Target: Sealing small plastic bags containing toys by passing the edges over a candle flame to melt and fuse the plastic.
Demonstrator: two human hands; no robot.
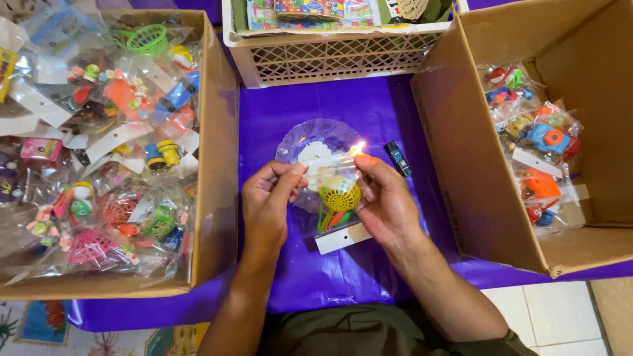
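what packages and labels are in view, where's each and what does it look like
Clear toy bag: centre, pinched by left hand and right hand, yellow toy inside, white card strip below.
Left cardboard box: heaped clear toy bags, white header cards.
Right cardboard box: a few toy bags.
White lattice crate: top, colourful flat packs.

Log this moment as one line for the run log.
left hand: pinching toy bag top | right hand: holding bag edge at flame | under: clear dish | near: lighter
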